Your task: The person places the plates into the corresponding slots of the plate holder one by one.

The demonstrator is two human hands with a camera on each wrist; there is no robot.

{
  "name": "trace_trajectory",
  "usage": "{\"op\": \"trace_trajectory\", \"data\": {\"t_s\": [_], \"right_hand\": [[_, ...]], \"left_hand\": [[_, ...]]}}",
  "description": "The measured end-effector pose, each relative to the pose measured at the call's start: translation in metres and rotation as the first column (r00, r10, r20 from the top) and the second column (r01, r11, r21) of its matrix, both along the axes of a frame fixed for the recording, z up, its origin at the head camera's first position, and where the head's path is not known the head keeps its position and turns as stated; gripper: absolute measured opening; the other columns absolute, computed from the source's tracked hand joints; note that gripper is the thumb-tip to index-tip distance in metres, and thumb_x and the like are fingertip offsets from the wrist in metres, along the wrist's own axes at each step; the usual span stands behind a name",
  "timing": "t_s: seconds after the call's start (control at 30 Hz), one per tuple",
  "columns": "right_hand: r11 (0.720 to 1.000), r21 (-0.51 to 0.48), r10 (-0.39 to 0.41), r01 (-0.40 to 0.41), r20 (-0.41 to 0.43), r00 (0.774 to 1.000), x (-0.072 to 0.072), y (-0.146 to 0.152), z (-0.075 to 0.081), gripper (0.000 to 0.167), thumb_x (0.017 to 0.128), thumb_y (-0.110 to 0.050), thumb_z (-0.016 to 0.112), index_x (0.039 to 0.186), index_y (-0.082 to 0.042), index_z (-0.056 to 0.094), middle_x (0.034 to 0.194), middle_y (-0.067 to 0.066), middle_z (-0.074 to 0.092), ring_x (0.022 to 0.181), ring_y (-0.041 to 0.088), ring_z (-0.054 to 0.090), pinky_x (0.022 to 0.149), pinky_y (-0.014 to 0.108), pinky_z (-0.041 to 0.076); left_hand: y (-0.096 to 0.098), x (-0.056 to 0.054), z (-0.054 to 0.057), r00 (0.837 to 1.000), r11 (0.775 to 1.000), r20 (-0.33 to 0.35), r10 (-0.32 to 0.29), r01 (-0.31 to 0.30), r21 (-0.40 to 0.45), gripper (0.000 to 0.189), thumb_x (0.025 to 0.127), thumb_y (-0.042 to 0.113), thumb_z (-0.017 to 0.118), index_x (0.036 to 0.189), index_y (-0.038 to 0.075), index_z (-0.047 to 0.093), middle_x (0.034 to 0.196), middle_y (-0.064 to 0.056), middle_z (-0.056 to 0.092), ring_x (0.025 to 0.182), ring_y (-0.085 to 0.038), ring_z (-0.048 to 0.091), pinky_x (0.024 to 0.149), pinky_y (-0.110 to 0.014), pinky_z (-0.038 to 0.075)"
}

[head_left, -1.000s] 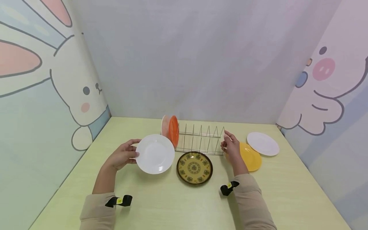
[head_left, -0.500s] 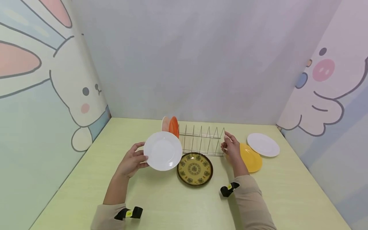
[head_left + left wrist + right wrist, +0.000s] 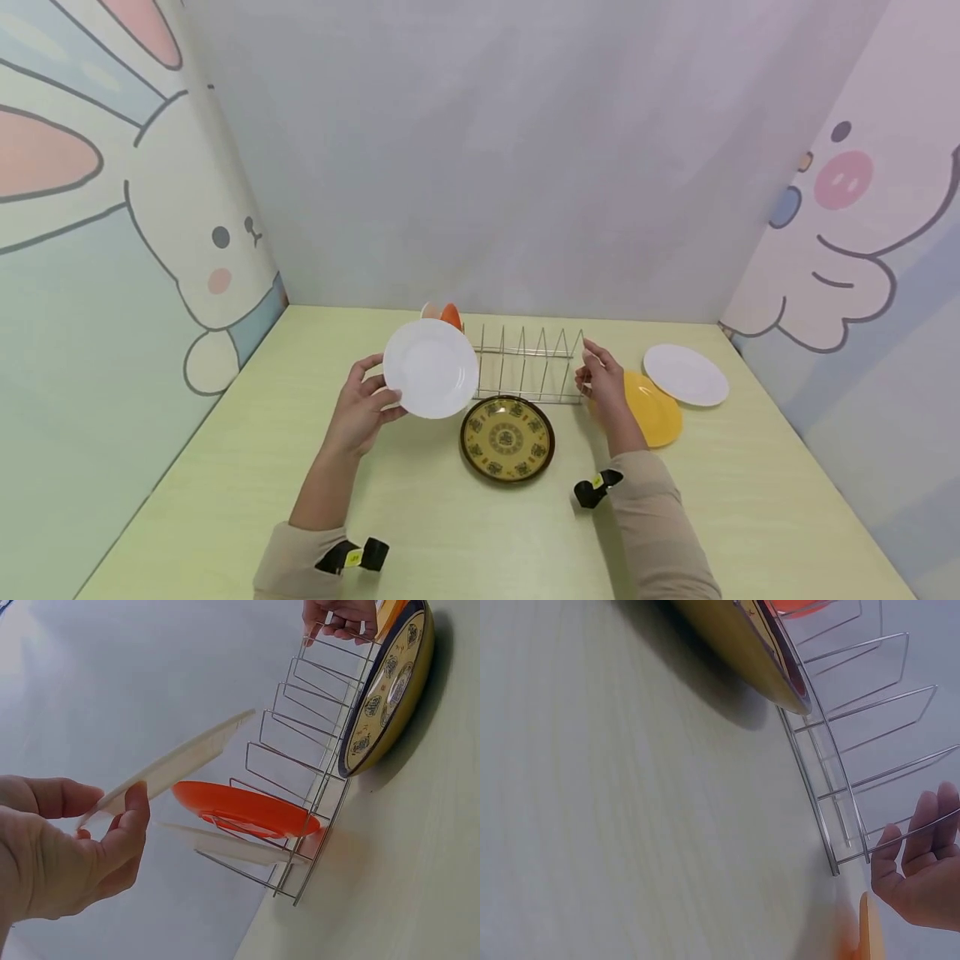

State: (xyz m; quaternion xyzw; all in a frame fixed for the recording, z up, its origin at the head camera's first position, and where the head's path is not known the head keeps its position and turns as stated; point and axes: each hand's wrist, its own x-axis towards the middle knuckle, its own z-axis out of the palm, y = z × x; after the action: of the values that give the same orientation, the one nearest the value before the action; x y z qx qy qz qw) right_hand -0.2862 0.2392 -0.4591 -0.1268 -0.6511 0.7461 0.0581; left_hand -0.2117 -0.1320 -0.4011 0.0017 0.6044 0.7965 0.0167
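My left hand (image 3: pixel 362 408) pinches a white plate (image 3: pixel 431 368) by its left edge, thumb on one face and fingers behind. The plate is held up in front of the left part of a wire dish rack (image 3: pixel 525 353). In the left wrist view it tilts above an orange plate (image 3: pixel 247 808) and a pale plate (image 3: pixel 236 846), both standing in the rack's slots; in the head view it hides most of them. At the rack's right end, my right hand (image 3: pixel 603 383) grips the end wire with fingers curled about it.
A yellow-brown patterned plate (image 3: pixel 507 439) with a dark rim lies right in front of the rack. To the right are a yellow plate (image 3: pixel 654 412), partly behind the right arm, and another white plate (image 3: pixel 686 375). A grey wall (image 3: pixel 480 167) stands behind the table.
My left hand has carried the white plate rightward and up toward the rack, so that it now covers more of the two racked plates. The right hand has stayed on the rack's end.
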Motion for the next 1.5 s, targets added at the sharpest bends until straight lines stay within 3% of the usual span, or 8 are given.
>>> {"op": "trace_trajectory", "data": {"t_s": [0.3, 0.5, 0.77, 0.97, 1.2, 1.5], "right_hand": [[1.000, -0.005, -0.004, 0.004, -0.002, 1.000, -0.002, 0.001, 0.000, 0.040, 0.097, -0.027, 0.049, 0.137, -0.018, 0.048, 0.070, 0.001, 0.053, 0.064, 0.011, 0.052, 0.061, 0.025, 0.048], [1.000, 0.003, 0.004, -0.004, -0.004, 1.000, -0.003, 0.001, -0.001, 0.043, 0.098, -0.026, 0.049, 0.139, -0.015, 0.044, 0.071, 0.002, 0.053, 0.064, 0.013, 0.052, 0.063, 0.027, 0.049], [1.000, 0.001, 0.006, -0.006, -0.016, 1.000, -0.001, 0.001, 0.001, 0.041, 0.097, -0.027, 0.050, 0.137, -0.017, 0.047, 0.069, 0.001, 0.053, 0.063, 0.011, 0.052, 0.064, 0.029, 0.049], [1.000, 0.009, 0.010, -0.010, -0.019, 1.000, -0.001, 0.000, 0.000, 0.042, 0.097, -0.027, 0.050, 0.138, -0.016, 0.046, 0.069, 0.001, 0.053, 0.063, 0.011, 0.052, 0.063, 0.028, 0.049], [1.000, 0.022, 0.019, -0.018, -0.029, 0.999, -0.001, 0.001, -0.001, 0.041, 0.097, -0.030, 0.050, 0.137, -0.018, 0.048, 0.071, 0.001, 0.054, 0.064, 0.011, 0.053, 0.065, 0.031, 0.049], [1.000, 0.023, 0.021, -0.020, -0.020, 1.000, -0.002, 0.002, -0.002, 0.041, 0.097, -0.030, 0.050, 0.137, -0.019, 0.048, 0.071, 0.000, 0.054, 0.064, 0.012, 0.053, 0.069, 0.034, 0.049]], "left_hand": [[0.019, -0.009, 0.014, 0.991, 0.994, -0.082, 0.109, -0.106, 0.032, 0.060, 0.081, -0.016, 0.051, 0.133, 0.010, 0.033, 0.109, -0.018, 0.046, 0.087, -0.025, 0.058, 0.066, -0.033, 0.054], [0.037, -0.020, 0.017, 0.977, 0.984, -0.123, 0.173, -0.166, 0.066, 0.059, 0.080, -0.017, 0.049, 0.131, 0.010, 0.034, 0.112, -0.019, 0.047, 0.094, -0.029, 0.056, 0.068, -0.036, 0.054], [0.062, -0.032, 0.013, 0.939, 0.958, -0.200, 0.281, -0.261, 0.120, 0.057, 0.080, -0.021, 0.046, 0.128, 0.007, 0.037, 0.112, -0.021, 0.048, 0.096, -0.032, 0.055, 0.067, -0.033, 0.053], [0.073, -0.037, 0.007, 0.921, 0.937, -0.187, 0.342, -0.319, 0.144, 0.056, 0.081, -0.020, 0.045, 0.128, 0.008, 0.039, 0.112, -0.019, 0.048, 0.098, -0.030, 0.052, 0.072, -0.043, 0.052], [0.086, -0.043, -0.003, 0.879, 0.907, -0.226, 0.420, -0.413, 0.080, 0.054, 0.078, -0.020, 0.046, 0.126, 0.006, 0.042, 0.110, -0.018, 0.051, 0.099, -0.028, 0.052, 0.078, -0.035, 0.049], [0.098, -0.045, -0.013, 0.891, 0.917, -0.218, 0.398, -0.395, 0.060, 0.055, 0.078, -0.020, 0.046, 0.126, 0.007, 0.043, 0.111, -0.018, 0.050, 0.103, -0.029, 0.051, 0.085, -0.039, 0.049]]}}
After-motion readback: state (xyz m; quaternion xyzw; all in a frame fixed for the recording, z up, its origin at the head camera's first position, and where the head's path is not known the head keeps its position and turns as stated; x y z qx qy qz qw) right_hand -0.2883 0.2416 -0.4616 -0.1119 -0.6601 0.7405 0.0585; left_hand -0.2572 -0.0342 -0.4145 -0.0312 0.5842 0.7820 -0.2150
